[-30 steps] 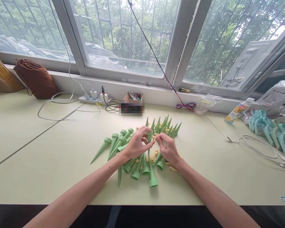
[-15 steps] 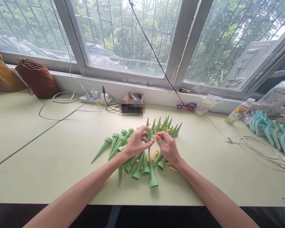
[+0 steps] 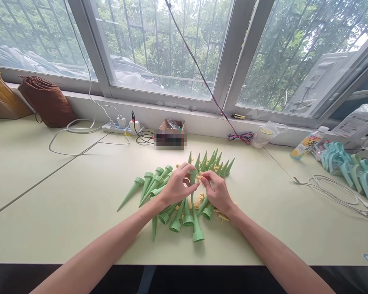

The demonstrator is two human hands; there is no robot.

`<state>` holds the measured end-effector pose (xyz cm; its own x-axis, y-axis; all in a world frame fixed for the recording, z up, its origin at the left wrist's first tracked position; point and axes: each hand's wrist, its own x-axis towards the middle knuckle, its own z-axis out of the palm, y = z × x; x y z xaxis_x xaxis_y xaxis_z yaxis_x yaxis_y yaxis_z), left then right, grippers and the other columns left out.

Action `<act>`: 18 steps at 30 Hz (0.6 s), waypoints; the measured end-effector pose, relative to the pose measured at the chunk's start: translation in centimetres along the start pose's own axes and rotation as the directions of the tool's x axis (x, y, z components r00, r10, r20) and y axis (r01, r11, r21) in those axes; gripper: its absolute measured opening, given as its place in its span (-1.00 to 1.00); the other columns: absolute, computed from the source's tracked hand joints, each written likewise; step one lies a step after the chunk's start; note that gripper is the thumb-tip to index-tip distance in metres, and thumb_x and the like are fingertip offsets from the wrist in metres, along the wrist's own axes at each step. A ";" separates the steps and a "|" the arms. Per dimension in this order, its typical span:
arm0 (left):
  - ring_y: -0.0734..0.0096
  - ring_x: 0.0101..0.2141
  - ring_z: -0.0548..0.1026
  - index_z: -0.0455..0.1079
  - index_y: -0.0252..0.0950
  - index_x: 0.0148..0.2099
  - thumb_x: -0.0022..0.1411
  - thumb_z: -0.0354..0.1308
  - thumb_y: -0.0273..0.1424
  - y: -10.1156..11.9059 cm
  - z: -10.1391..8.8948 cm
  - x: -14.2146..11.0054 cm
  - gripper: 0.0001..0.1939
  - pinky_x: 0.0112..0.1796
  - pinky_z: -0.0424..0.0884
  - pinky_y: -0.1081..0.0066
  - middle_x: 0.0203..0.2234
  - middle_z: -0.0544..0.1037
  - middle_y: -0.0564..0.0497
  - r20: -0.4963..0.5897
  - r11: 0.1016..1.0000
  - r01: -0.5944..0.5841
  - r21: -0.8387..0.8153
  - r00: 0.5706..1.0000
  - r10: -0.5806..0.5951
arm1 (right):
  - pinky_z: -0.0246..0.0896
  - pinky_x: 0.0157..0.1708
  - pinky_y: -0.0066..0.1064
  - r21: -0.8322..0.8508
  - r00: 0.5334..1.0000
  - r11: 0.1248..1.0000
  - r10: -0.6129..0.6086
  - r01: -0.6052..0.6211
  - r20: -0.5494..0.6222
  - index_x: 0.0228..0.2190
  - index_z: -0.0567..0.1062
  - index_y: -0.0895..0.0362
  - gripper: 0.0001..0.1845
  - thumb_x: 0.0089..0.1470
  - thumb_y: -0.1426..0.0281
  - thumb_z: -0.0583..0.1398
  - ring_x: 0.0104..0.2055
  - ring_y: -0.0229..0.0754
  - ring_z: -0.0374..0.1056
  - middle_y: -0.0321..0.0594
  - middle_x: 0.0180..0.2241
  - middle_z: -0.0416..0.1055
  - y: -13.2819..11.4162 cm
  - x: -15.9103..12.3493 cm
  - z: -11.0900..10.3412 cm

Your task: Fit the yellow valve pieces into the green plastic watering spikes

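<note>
Between the fingers and thumb of my left hand point(image 3: 179, 183) is a green plastic watering spike point(image 3: 192, 183), held point down with its ribbed cap end up. My right hand point(image 3: 216, 188) pinches a small cream plastic piece point(image 3: 198, 177) right beside the spike's cap; whether they touch I cannot tell. Loose green spikes point(image 3: 175, 223) lie below and to the left of my hands, open ends showing. Beyond my hands, several more spikes point(image 3: 213, 161) stand point up among cream pieces. More cream pieces point(image 3: 223, 216) lie partly hidden under my right wrist.
A power strip point(image 3: 107, 129) with cables and a small cardboard box point(image 3: 164, 124) stand along the window sill. To the right are a bottle point(image 3: 308, 143), a coiled white cable point(image 3: 334, 188) and teal clips point(image 3: 349, 167). A brown drawstring bag point(image 3: 47, 102) sits far left.
Almost nothing differs. The view has shifted very slightly, and both hands keep the spike and the cream piece in the same place.
</note>
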<state>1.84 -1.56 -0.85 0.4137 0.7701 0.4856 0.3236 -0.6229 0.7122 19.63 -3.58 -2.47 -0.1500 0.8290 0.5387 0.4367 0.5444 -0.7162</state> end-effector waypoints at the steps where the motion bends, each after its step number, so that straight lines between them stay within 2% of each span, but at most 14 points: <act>1: 0.54 -0.41 0.46 0.30 -0.26 -0.06 0.20 0.20 -0.39 0.0 0.0 0.0 -0.73 -0.43 0.52 0.47 -0.13 0.37 -0.03 0.000 1.000 -0.007 0.007 1.000 0.007 | 0.20 -0.37 -0.39 -0.007 1.000 1.000 0.001 -0.001 0.002 -0.34 0.38 0.11 -0.82 0.29 0.33 0.06 -0.39 -0.20 0.28 -0.26 -0.41 0.38 0.0 0.0 0.0; 7: 0.55 -0.41 0.46 0.28 -0.25 -0.03 0.20 0.19 -0.42 -0.2 0.2 -0.1 -0.71 -0.43 0.53 0.46 -0.10 0.36 -0.04 -0.005 0.998 -0.044 0.039 0.999 0.045 | 0.10 -0.44 -0.42 -0.038 1.000 0.999 0.002 -0.001 0.010 -0.41 0.34 0.11 -0.73 0.32 0.31 0.02 -0.48 -0.25 0.16 -0.32 -0.50 0.27 -0.2 0.0 -0.1; 18: 0.54 -0.39 0.44 0.28 -0.23 -0.02 0.20 0.17 -0.46 -0.2 0.2 -0.1 -0.71 -0.40 0.55 0.45 -0.07 0.36 -0.05 0.009 0.994 -0.082 0.065 0.997 0.082 | 0.06 -0.45 -0.42 -0.020 0.999 0.999 0.037 -0.037 0.037 -0.43 0.32 0.11 -0.70 0.33 0.29 0.00 -0.48 -0.26 0.13 -0.33 -0.51 0.25 -0.1 0.0 -0.1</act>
<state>1.86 -1.57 -1.17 0.4463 0.7154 0.5376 0.3435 -0.6917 0.6353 19.68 -3.69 -2.34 -0.1666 0.8530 0.4947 0.4599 0.5110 -0.7262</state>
